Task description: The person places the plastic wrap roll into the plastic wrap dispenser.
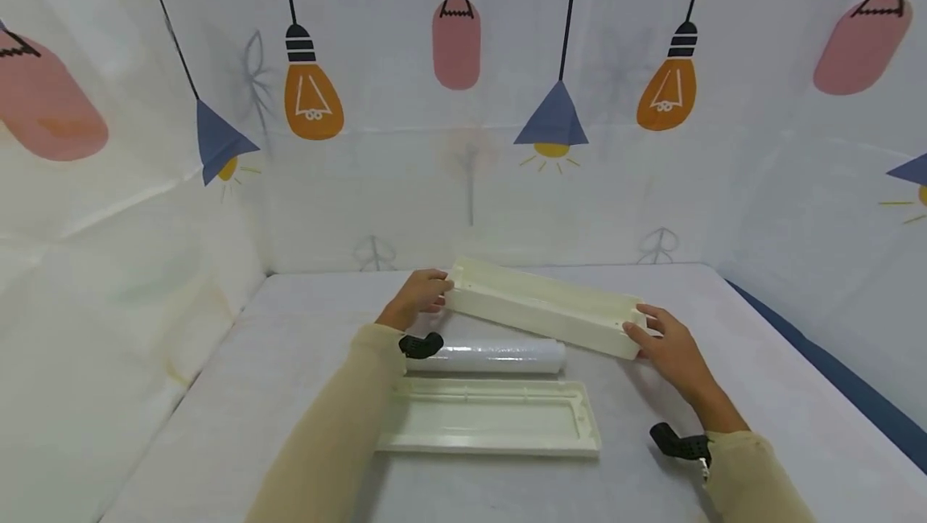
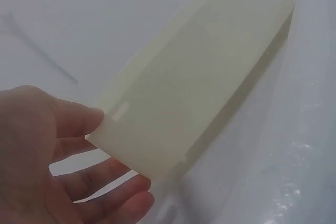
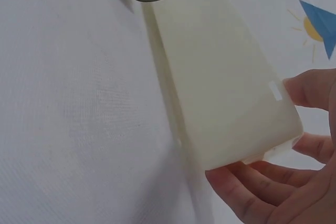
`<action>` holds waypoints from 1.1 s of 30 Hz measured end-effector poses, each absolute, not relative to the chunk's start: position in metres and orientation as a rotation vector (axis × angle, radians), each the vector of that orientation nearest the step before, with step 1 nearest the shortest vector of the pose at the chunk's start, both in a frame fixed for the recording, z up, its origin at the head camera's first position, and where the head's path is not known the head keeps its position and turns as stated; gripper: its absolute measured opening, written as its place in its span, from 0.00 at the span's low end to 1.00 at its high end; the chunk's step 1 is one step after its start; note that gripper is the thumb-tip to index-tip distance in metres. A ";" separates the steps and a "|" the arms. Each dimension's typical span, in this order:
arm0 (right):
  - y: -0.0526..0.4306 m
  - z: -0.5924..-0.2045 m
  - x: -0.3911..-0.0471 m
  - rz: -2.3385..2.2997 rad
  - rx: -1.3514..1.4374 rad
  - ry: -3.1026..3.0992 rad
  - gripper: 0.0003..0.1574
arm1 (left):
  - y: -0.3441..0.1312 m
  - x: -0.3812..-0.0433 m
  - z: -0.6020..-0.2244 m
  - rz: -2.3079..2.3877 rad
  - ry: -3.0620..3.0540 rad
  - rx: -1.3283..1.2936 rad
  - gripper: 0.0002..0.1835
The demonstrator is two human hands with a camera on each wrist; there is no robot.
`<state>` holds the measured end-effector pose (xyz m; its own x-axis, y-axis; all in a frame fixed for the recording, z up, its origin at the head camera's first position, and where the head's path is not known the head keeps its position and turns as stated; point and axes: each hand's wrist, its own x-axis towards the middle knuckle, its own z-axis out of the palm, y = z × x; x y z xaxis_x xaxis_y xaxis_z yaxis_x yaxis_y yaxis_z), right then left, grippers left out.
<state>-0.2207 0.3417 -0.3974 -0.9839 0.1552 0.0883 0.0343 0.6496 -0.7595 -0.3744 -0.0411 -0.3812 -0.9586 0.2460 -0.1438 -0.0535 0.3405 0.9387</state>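
Observation:
A long cream plastic box [image 1: 536, 318] with an open top is held at both ends, its left end farther back than its right. My left hand [image 1: 418, 298] grips the left end; in the left wrist view the thumb lies at the upper edge of the box [image 2: 184, 87] and the fingers curl by its end. At the other end, my right hand [image 1: 677, 354] holds the corner between thumb and fingers, as the right wrist view of the box [image 3: 226, 82] also shows. Just in front lies a roll of glossy clear film [image 1: 500, 356], partly hidden by the left wrist.
Nearest me, a shallow cream lid-like piece [image 1: 500, 418] with a raised rim lies on the white-covered table [image 1: 623, 475], its left end behind my left sleeve. White curtains [image 1: 405, 185] printed with lamps stand around the back and sides. Each wrist wears a black device [image 1: 681, 444].

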 end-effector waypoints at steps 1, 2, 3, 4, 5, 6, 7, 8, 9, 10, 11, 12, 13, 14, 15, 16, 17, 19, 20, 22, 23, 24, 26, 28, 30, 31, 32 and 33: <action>0.343 -0.395 -0.221 1.240 -0.150 -2.719 0.49 | -0.041 -0.374 -0.380 1.660 2.342 0.194 0.27; 0.344 -0.394 -0.222 1.226 -0.147 -2.723 0.49 | -0.041 -0.374 -0.379 1.661 2.337 0.211 0.27; 0.345 -0.392 -0.224 1.223 -0.145 -2.724 0.49 | -0.041 -0.374 -0.378 1.660 2.336 0.229 0.27; 0.345 -0.391 -0.225 1.220 -0.143 -2.728 0.49 | -0.042 -0.374 -0.377 1.657 2.340 0.237 0.27; 0.345 -0.390 -0.227 1.217 -0.139 -2.733 0.49 | -0.042 -0.374 -0.376 1.659 2.342 0.241 0.27; 0.344 -0.389 -0.229 1.215 -0.133 -2.735 0.49 | -0.043 -0.373 -0.375 1.667 2.347 0.235 0.27; 0.343 -0.389 -0.230 1.220 -0.128 -2.735 0.49 | -0.045 -0.373 -0.375 1.673 2.351 0.223 0.27; 0.341 -0.389 -0.232 1.225 -0.129 -2.737 0.49 | -0.046 -0.372 -0.375 1.676 2.354 0.210 0.27; 0.339 -0.389 -0.233 1.235 -0.129 -2.735 0.49 | -0.048 -0.371 -0.375 1.677 2.358 0.198 0.27; 0.338 -0.390 -0.234 1.242 -0.130 -2.734 0.49 | -0.049 -0.371 -0.375 1.684 2.359 0.186 0.26; 0.336 -0.390 -0.234 1.254 -0.133 -2.732 0.49 | -0.051 -0.370 -0.375 1.691 2.357 0.173 0.27; 0.334 -0.391 -0.234 1.267 -0.137 -2.730 0.49 | -0.052 -0.370 -0.376 1.697 2.354 0.161 0.27; 0.333 -0.393 -0.234 1.277 -0.140 -2.729 0.48 | -0.054 -0.369 -0.377 1.691 2.355 0.154 0.27; 0.333 -0.393 -0.234 1.286 -0.138 -2.728 0.48 | -0.055 -0.368 -0.379 1.689 2.355 0.149 0.27; 0.332 -0.394 -0.234 1.294 -0.131 -2.723 0.48 | -0.057 -0.368 -0.380 1.690 2.351 0.143 0.27; 0.331 -0.394 -0.233 1.301 -0.122 -2.721 0.48 | -0.059 -0.368 -0.382 1.686 2.349 0.139 0.27; 0.331 -0.395 -0.233 1.307 -0.110 -2.715 0.48 | -0.060 -0.368 -0.383 1.680 2.346 0.137 0.27; 0.330 -0.394 -0.233 1.324 -0.077 -2.696 0.48 | -0.064 -0.368 -0.386 1.667 2.343 0.140 0.27; 0.329 -0.392 -0.233 1.333 -0.059 -2.690 0.48 | -0.066 -0.368 -0.388 1.667 2.338 0.140 0.28; 0.327 -0.389 -0.234 1.349 -0.028 -2.685 0.48 | -0.070 -0.369 -0.389 1.668 2.329 0.131 0.28; 0.326 -0.387 -0.236 1.362 -0.014 -2.680 0.48 | -0.072 -0.370 -0.388 1.677 2.323 0.125 0.28; 0.326 -0.385 -0.237 1.378 -0.003 -2.675 0.48 | -0.074 -0.370 -0.388 1.690 2.318 0.120 0.28; 0.325 -0.382 -0.240 1.397 0.010 -2.676 0.48 | -0.076 -0.371 -0.385 1.721 2.305 0.103 0.27; 0.324 -0.379 -0.243 1.421 0.024 -2.675 0.48 | -0.077 -0.371 -0.383 1.755 2.288 0.072 0.26; 0.324 -0.377 -0.246 1.437 0.033 -2.677 0.48 | -0.076 -0.372 -0.381 1.778 2.278 0.046 0.25; 0.324 -0.377 -0.247 1.441 0.035 -2.678 0.48 | -0.076 -0.372 -0.379 1.787 2.277 0.034 0.24; 0.325 -0.377 -0.248 1.449 0.037 -2.677 0.48 | -0.075 -0.372 -0.378 1.795 2.278 0.023 0.23; 0.325 -0.376 -0.248 1.451 0.044 -2.674 0.48 | -0.074 -0.372 -0.378 1.805 2.283 0.018 0.23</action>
